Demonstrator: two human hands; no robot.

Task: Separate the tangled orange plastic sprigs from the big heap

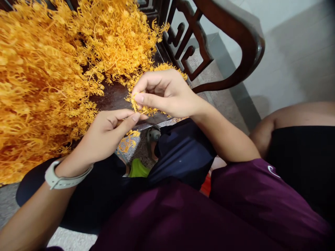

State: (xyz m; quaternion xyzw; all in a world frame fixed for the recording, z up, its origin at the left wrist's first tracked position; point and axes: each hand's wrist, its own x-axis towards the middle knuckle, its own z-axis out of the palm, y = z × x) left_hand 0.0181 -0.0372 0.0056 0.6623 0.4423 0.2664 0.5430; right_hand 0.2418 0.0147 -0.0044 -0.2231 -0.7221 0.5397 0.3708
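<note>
Wooden seat (112, 97): one heap (39, 87); left hand (104, 134), right hand (167, 92) pinch one sprig (146, 111).

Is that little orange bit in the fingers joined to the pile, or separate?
Separate: the right hand and left hand hold the orange bit; dark wood shows between it and the pile.

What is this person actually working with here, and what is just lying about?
In hand: orange piece, pinched by the right hand, left hand touching it; orange pile beside them.
Lying about: chair arm; green thing on the floor.
</note>
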